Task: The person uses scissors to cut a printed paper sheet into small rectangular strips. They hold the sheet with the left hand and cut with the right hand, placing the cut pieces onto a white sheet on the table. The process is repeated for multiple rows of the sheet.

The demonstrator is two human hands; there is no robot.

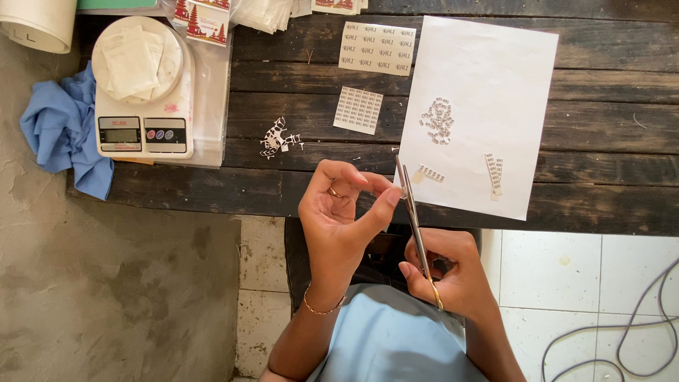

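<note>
My right hand [450, 272] grips a pair of slim metal scissors [412, 212], blades pointing up towards the table edge. My left hand [339, 212], with a ring and a thin bracelet, pinches something tiny at the blade tips; it is too small to make out. Just beyond the tips lies a white paper sheet [488, 64] carrying a heap of cut label bits [438, 120] and two short label strips [494, 175]. Both hands hover over my lap, in front of the dark wooden table [601, 92].
Two printed label sheets [376, 48] [358, 110] and a cluster of paper offcuts [280, 137] lie on the table. A white kitchen scale [143, 88] holding small white sachets stands at the left, beside a blue cloth [60, 127]. A grey cable [636, 318] runs over the tiled floor.
</note>
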